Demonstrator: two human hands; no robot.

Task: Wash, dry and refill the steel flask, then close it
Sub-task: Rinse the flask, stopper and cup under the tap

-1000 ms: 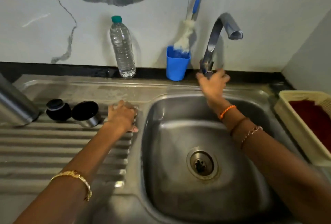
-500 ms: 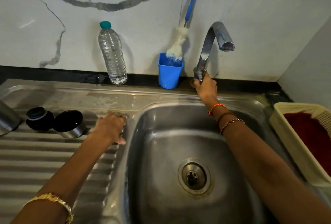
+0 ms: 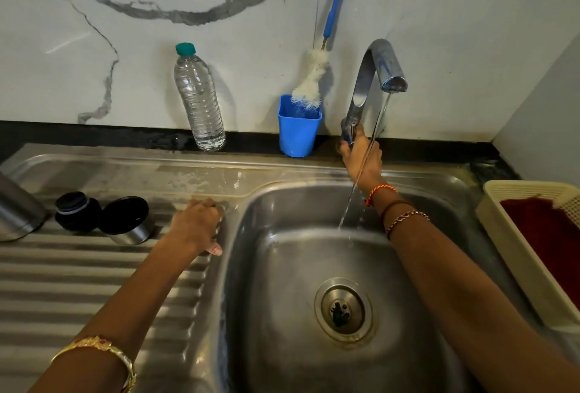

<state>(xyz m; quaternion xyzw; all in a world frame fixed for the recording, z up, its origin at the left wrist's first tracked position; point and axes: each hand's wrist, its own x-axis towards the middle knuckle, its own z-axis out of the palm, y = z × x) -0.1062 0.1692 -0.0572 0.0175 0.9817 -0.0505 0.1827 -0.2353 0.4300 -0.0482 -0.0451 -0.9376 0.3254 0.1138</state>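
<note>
marble wall, steel sink [image 3: 314,370] | tap [image 3: 373,78] running | steel flask [image 3: 15,213] far l on drainboard, cap [image 3: 127,220] + stopper [image 3: 77,210] beside | r hand [image 3: 361,157] grips tap base | l hand [image 3: 197,223] curled on sink edge, holds nothing

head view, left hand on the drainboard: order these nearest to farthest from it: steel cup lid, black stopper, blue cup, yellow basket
From the left hand:
1. Steel cup lid, just to its left on the drainboard.
2. Black stopper, farther left, beside the lid.
3. Blue cup, back by the wall, to the right.
4. Yellow basket, far right, past the sink.
</note>
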